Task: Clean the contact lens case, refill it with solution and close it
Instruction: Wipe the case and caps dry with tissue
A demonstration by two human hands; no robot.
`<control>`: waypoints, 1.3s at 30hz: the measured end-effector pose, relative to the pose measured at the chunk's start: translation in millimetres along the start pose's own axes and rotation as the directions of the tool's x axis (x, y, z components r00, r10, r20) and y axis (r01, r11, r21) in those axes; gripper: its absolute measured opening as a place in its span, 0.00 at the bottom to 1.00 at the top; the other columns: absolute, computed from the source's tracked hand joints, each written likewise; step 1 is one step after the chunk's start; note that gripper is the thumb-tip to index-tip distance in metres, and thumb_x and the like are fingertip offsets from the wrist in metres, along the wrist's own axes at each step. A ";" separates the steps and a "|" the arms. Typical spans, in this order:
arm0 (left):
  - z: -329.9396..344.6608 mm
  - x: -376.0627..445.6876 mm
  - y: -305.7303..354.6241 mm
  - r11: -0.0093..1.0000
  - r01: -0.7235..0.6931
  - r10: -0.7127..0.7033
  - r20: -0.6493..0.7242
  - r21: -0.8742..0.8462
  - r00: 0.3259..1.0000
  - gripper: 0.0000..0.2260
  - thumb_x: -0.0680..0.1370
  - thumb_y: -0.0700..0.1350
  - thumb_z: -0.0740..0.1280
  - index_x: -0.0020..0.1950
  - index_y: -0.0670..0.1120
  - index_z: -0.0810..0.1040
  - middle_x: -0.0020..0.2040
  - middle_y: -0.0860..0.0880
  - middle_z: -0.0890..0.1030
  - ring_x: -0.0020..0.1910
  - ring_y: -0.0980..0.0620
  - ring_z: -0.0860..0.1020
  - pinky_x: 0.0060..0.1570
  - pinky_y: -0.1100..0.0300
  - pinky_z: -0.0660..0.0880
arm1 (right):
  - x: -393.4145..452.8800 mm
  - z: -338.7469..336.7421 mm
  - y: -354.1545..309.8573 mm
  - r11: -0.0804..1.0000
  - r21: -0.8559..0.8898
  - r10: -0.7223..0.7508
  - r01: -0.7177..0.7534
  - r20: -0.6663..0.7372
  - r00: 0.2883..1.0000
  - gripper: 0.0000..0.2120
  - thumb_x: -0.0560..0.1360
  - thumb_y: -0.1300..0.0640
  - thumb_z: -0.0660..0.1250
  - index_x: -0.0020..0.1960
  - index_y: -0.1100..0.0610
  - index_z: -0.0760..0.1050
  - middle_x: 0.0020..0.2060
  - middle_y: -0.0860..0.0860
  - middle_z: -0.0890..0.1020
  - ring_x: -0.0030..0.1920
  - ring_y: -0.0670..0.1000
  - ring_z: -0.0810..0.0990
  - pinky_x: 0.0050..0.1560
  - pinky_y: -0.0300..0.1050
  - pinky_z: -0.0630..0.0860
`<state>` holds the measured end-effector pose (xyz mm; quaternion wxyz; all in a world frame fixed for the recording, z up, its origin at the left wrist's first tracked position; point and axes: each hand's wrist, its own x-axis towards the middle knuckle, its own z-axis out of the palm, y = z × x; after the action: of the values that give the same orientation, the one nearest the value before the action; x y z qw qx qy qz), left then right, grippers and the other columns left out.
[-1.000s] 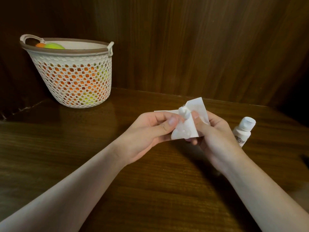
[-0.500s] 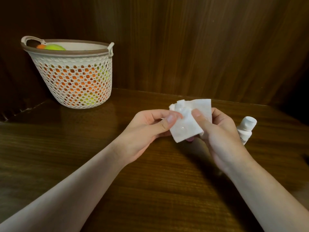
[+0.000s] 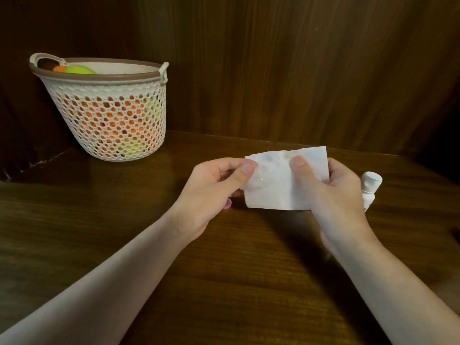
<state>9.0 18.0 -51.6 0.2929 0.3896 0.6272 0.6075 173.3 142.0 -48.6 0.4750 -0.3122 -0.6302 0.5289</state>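
Dark wooden tabletop (image 3: pixel 224 282), wood-panelled wall behind. Both hands hold a white tissue (image 3: pixel 278 183) above it: left hand (image 3: pixel 214 192) and right hand (image 3: pixel 331 195) each pinch it, thumbs on top. Lens case hidden. Solution bottle (image 3: pixel 369 188) just right; perforated basket (image 3: pixel 112 113) far left

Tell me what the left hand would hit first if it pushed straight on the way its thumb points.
The left hand points rightward, pinching the white tissue. Beyond the tissue, the right hand, whose thumb presses the same sheet, likely comes first, though depth is unclear.
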 end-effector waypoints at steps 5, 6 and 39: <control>-2.2 -0.2 -2.3 0.995 -0.098 0.098 -0.044 -0.011 0.994 0.20 0.72 0.64 0.72 0.61 0.58 0.86 0.59 0.62 0.86 0.59 0.57 0.85 0.46 0.59 0.85 | 0.6 -3.4 -3.2 0.969 -0.200 -0.184 0.147 -0.180 0.966 0.07 0.79 0.46 0.76 0.48 0.43 0.78 0.46 0.38 0.84 0.48 0.31 0.81 0.31 0.34 0.80; -0.5 -0.7 -2.9 0.994 -0.097 0.097 -0.003 -0.044 0.995 0.20 0.73 0.62 0.72 0.61 0.55 0.86 0.58 0.60 0.87 0.57 0.58 0.86 0.43 0.63 0.84 | -2.1 -2.4 -4.8 0.960 -0.200 -0.230 0.196 -0.162 0.960 0.08 0.79 0.48 0.77 0.48 0.42 0.77 0.45 0.40 0.83 0.49 0.30 0.81 0.28 0.33 0.79; 5.0 2.3 -12.5 0.968 0.019 0.031 0.192 -0.250 0.981 0.16 0.86 0.42 0.64 0.67 0.31 0.80 0.71 0.45 0.81 0.57 0.51 0.85 0.60 0.56 0.80 | -11.3 3.2 -1.8 0.795 -0.395 -0.263 0.460 0.460 0.848 0.11 0.83 0.54 0.71 0.62 0.42 0.87 0.54 0.33 0.83 0.60 0.35 0.78 0.52 0.27 0.74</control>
<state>10.3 23.1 -64.2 0.3977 0.4087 0.5126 0.6419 174.5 130.3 -49.9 0.3417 -0.1843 -0.8718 0.2988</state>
